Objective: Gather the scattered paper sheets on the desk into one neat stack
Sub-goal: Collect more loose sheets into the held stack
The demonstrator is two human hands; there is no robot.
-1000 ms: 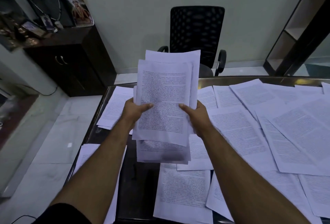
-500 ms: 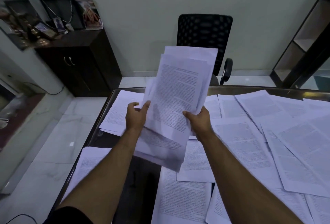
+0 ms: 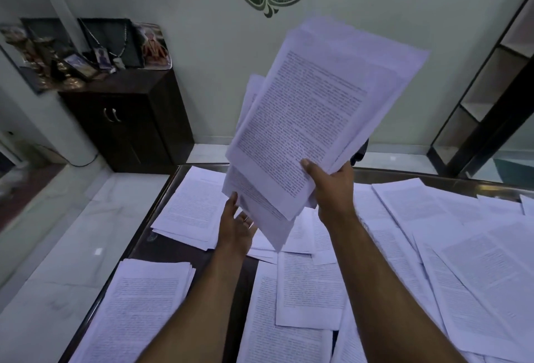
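Observation:
A loose bundle of printed sheets (image 3: 303, 120) is held up in the air above the desk, tilted to the right and fanned unevenly. My right hand (image 3: 332, 186) grips its lower right edge, thumb on the front page. My left hand (image 3: 235, 228) is below the bundle's lower left corner, fingers straight, touching the bottom sheets. Many more printed sheets (image 3: 450, 261) lie scattered over the dark desk (image 3: 167, 241), with small piles at the left (image 3: 190, 209) and near left (image 3: 138, 305).
A dark wooden cabinet (image 3: 127, 120) with framed pictures and ornaments stands left of the desk. A shelf unit (image 3: 491, 85) stands at the right. The office chair behind the desk is almost hidden by the bundle. White floor lies left of the desk.
The bundle has risen and tilted further right. My left hand has let go of its side and now sits open under its lower corner. The view has tilted upward.

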